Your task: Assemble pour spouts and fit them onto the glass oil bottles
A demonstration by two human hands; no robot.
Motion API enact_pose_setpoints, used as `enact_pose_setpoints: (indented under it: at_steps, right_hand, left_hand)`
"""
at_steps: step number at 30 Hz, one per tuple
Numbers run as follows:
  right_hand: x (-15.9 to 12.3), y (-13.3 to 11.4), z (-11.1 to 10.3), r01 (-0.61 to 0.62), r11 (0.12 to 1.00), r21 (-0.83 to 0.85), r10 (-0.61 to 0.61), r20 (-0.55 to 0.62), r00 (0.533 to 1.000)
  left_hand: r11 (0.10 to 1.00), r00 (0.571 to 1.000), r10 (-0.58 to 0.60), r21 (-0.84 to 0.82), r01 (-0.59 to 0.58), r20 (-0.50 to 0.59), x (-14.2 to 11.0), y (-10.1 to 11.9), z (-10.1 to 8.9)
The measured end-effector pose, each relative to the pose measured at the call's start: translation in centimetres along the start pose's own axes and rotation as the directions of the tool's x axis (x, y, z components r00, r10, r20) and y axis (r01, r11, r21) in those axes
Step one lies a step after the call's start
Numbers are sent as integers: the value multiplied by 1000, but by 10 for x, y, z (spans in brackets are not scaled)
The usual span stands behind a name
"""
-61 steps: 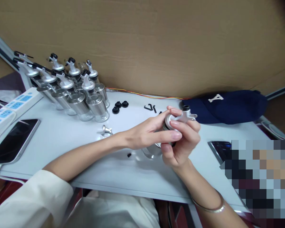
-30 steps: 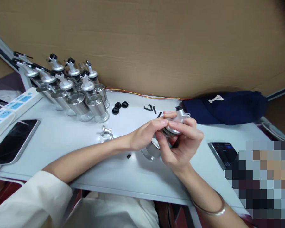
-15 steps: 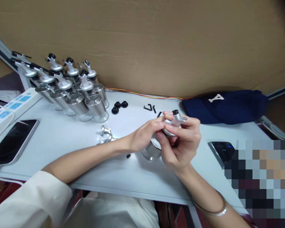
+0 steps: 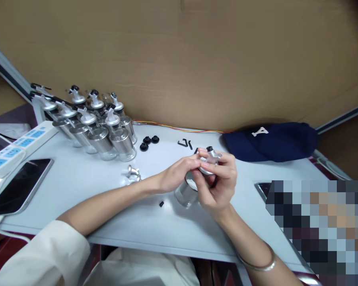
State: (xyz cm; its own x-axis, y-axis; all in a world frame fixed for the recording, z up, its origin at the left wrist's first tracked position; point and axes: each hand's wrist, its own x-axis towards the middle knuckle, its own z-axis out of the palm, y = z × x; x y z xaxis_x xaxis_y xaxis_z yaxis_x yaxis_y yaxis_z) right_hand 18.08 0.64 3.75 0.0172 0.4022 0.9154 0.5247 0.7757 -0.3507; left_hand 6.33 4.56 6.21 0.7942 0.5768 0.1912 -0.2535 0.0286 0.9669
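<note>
My right hand (image 4: 219, 184) is wrapped round a silver pour spout (image 4: 211, 157) with a black tip, its fingers closed about the round collar. My left hand (image 4: 179, 172) pinches the near left side of the same spout. Below both hands stands a glass bottle (image 4: 186, 194) with a metal sleeve, partly hidden by my fingers. A dark piece shows just behind my left fingertips, its kind unclear. Beside my left forearm lie loose silver spout parts (image 4: 133, 173). A small black cap (image 4: 161, 203) rests on the table left of the bottle.
Several bottles with spouts (image 4: 123, 139) stand at the back left. Black stoppers (image 4: 147, 140) and thin black clips (image 4: 185, 143) lie mid-table. A power strip (image 4: 24, 145) and a phone (image 4: 20, 184) are at left. A navy cap (image 4: 274, 141) lies back right, another phone (image 4: 263, 188) nearer.
My view has shifted slightly, so the table sits lower in the picture. Both hands keep hold of the spout, a little further left and nearer over the bottle.
</note>
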Motion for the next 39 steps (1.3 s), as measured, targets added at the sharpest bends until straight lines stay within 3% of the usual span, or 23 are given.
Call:
enact_pose_setpoints:
  at_steps: [8,12,15,17,20,22,25,28,32,39]
  right_hand:
    - [-10,9,-2,-52,992,113,48,35,998]
    - [-10,12,-2,-35,993,117,41,-45,998]
    - [-7,12,-2,-41,993,112,54,-114,992]
    - [-5,13,-3,-48,994,98,62,-145,987]
    - [-6,14,-3,-51,995,87,62,-133,989]
    - [-8,15,-3,-51,995,80,59,-100,993]
    - [-11,17,-3,-40,996,76,45,-64,997]
    - [-13,19,-3,-35,998,60,37,-40,998]
    - [-12,21,-4,-45,999,-8,45,-19,999]
    - [-5,16,-8,-21,997,-69,21,-4,1000]
  left_hand:
    - [994,995,-70,94,63,67,-4,21,-9]
    - [980,998,-47,194,54,-42,-7,23,-7]
    - [987,972,35,159,3,-232,-5,28,-8]
    - [986,902,140,143,-88,-409,0,37,-15]
    - [958,732,274,244,-151,-624,12,60,-35]
    - [923,626,347,372,-98,-698,22,77,-54]
    - [842,567,367,522,136,-738,37,97,-84]
    - [808,574,325,536,245,-752,48,111,-112]
    - [755,615,251,549,358,-747,57,124,-143]
    - [605,672,110,586,539,-732,59,129,-176]
